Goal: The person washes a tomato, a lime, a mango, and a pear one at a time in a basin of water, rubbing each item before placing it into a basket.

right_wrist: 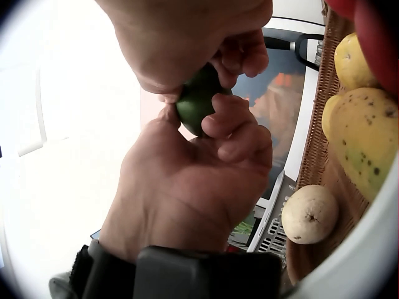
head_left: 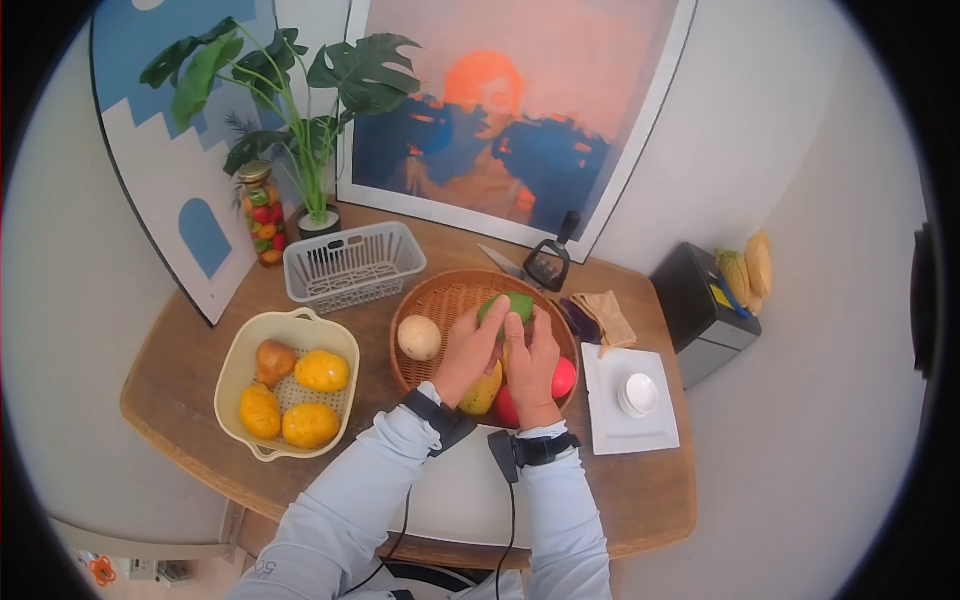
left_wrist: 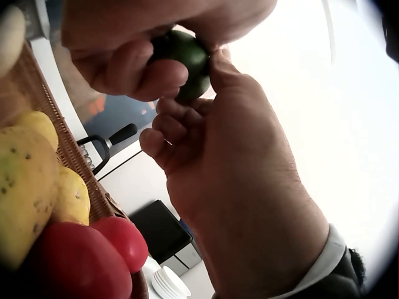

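Observation:
Over the brown wicker basket (head_left: 410, 378), my left hand (head_left: 465, 350) and right hand (head_left: 535, 362) come together around a green bell pepper (head_left: 517, 306). Glossy, lobed dark green skin of the pepper (left_wrist: 189, 55) shows between the fingers in the left wrist view. Fingers and thumbs of both hands grip it from either side, as the right wrist view also shows, and cover part of it. Below them in the basket lie a spotted yellow mango (right_wrist: 361, 134), smaller yellow fruits (right_wrist: 352, 62), red tomatoes (left_wrist: 84, 261) and a pale round vegetable (head_left: 419, 338).
At left, a cream colander (head_left: 228, 372) holds a brown onion (head_left: 275, 362) and three yellow fruits. A grey plastic basket (head_left: 352, 270), jarred fruit (head_left: 262, 215), knife (head_left: 498, 260) and black-handled peeler (head_left: 548, 262) stand behind. To the right are cloths (head_left: 607, 318) and a white plate (head_left: 612, 430) with small bowls.

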### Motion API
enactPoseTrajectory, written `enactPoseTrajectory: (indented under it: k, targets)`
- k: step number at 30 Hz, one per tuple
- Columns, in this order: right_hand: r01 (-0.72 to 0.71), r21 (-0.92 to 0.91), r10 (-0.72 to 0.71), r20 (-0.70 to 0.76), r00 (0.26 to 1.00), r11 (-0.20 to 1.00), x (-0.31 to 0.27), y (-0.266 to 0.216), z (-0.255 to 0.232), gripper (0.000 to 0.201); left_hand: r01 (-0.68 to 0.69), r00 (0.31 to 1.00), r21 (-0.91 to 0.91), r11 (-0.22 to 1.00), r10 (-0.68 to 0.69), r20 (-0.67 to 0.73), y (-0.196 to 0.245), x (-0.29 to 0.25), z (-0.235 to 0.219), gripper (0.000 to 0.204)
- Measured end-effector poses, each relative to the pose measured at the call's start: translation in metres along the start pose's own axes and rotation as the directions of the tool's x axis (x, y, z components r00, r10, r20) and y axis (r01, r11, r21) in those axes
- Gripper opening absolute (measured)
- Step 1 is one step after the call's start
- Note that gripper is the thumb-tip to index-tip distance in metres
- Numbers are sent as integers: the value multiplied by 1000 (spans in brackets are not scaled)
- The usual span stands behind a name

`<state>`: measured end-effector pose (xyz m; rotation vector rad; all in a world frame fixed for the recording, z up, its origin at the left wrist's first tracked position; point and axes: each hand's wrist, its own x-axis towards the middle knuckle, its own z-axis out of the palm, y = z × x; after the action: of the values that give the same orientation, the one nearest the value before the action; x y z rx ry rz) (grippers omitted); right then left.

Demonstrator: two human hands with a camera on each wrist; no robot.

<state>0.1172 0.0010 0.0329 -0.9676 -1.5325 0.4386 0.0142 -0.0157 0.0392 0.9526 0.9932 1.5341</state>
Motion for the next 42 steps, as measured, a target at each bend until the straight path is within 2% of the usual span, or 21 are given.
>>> enactPoseTrajectory:
  k: [3,6,9,12,15,18,21,23,25,27,29,30,32,33,35,36,37,38,41,42]
  targets:
    - [-139,-36,141,66,988,990,0,20,-1,27,66,998,60,996,-65,-12,-6,4,-7,46]
    - [-193,-28,194,42,980,981,3,28,-6,19,148,989,141,979,-143,-49,-13,6,-9,46]
    - [-169,84,163,74,984,982,1,33,-2,16,151,989,100,983,-150,-20,-25,11,-13,47]
    - [-147,-8,147,107,983,989,-3,36,4,15,87,986,153,984,-63,-153,-22,6,-3,44]
    - [-102,22,101,66,993,995,-3,43,4,13,-81,963,230,970,136,-232,-27,8,1,38]
    - [-60,16,60,10,998,998,-1,32,-2,11,-127,980,232,964,159,-121,-37,15,-8,30]
    - [-87,83,90,-30,996,993,0,27,-5,11,-166,978,245,955,192,-86,-31,11,-6,27]
    - [-52,177,67,-81,994,983,2,26,-5,12,-180,979,204,962,196,-59,-29,9,-4,25]
    - [-1,194,22,-108,994,981,5,8,-9,12,-208,976,152,966,214,-26,-13,11,0,23]
    - [12,182,3,-82,997,983,4,-3,-13,12,-234,972,92,968,235,6,-2,6,-2,21]
    - [-24,262,25,-1,1000,965,4,-11,-15,12,-262,965,113,958,260,39,18,-2,-2,21]
    - [-15,236,4,47,999,972,5,-16,-17,11,-269,963,125,955,265,47,29,-5,-5,21]
    - [-43,181,7,195,981,983,4,-29,-25,12,-358,934,319,878,342,104,48,-9,-19,23]
    - [-89,146,42,298,954,985,1,-29,-26,15,-393,919,412,822,369,141,57,-12,-27,24]
    - [-37,-95,83,539,838,995,-6,-63,-45,21,-451,885,603,658,416,208,81,-26,-54,24]
    - [-38,-90,84,594,800,995,-12,-68,-47,22,-475,867,680,558,429,254,92,-31,-70,24]
    - [-36,-87,84,644,761,996,-19,-71,-49,23,-375,915,799,470,326,238,100,-33,-90,29]
    - [-32,-83,81,688,722,996,-25,-73,-52,24,-330,934,858,394,271,234,109,-39,-106,30]
    - [126,-202,130,894,428,971,-52,-77,-78,31,-234,971,966,110,63,229,113,-52,-167,32]
    - [152,-238,170,916,362,959,-57,-77,-82,34,-235,972,971,34,16,235,108,-54,-189,34]
